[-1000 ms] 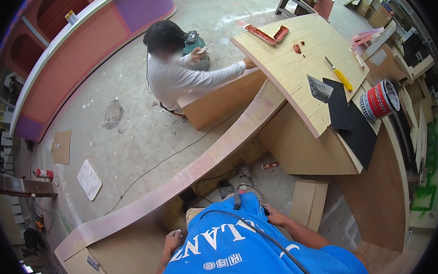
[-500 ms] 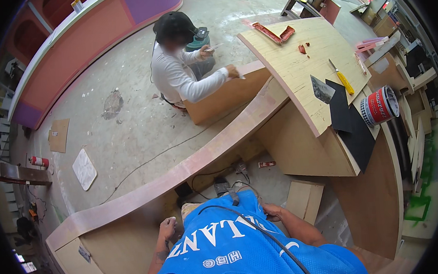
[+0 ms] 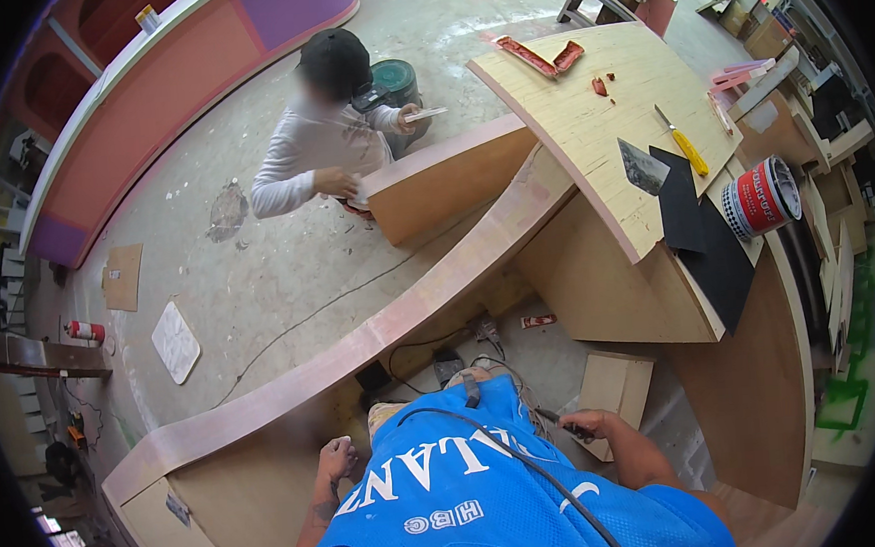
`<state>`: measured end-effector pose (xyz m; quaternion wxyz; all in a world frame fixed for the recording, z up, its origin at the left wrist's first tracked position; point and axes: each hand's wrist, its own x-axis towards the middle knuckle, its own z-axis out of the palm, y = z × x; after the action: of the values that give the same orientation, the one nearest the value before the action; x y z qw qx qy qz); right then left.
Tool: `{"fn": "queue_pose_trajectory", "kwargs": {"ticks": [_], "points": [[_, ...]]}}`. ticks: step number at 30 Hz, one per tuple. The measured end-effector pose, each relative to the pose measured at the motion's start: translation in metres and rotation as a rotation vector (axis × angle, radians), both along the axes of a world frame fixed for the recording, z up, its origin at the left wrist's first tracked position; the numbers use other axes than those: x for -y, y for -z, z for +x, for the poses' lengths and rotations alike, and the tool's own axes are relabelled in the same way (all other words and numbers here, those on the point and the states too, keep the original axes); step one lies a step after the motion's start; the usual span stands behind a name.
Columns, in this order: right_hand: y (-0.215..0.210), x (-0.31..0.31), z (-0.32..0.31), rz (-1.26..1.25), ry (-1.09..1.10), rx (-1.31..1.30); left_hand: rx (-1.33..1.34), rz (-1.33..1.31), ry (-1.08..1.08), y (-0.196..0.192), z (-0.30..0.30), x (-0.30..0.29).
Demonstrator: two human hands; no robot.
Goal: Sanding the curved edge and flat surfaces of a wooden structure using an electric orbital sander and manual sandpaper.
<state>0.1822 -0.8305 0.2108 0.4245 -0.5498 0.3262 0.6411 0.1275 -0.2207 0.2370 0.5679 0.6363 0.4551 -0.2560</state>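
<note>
Dark slim tool, perhaps a pen or scraper, sits in the person's right hand, fingers curled round it; its long axis points left and slightly up, toward the inside of the curved plywood counter shell. The right hand's grip is pressed together on this tool. The left hand hangs low beside the blue shirt, fingers loosely curled, holding nothing that can be made out. A black cable runs across the shirt. The tool lies right of the body, so the right hand is nearer. Across the counter, another person crouches on the concrete floor. A red tin stands on the plywood bench.
</note>
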Motion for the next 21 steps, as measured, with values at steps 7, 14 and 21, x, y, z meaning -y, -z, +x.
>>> {"fn": "queue_pose_trajectory", "kwargs": {"ticks": [7,14,21], "points": [[-0.042,-0.02,0.019,-0.711,-0.208,0.795,0.044,0.04,0.144,0.002,0.019,0.002],[-0.084,-0.063,0.066,-0.844,0.143,1.176,0.093,0.057,0.339,0.037,0.007,-0.037],[-0.12,-0.074,0.089,-0.905,0.103,1.49,0.071,0.048,0.309,0.022,0.026,-0.048]]}}
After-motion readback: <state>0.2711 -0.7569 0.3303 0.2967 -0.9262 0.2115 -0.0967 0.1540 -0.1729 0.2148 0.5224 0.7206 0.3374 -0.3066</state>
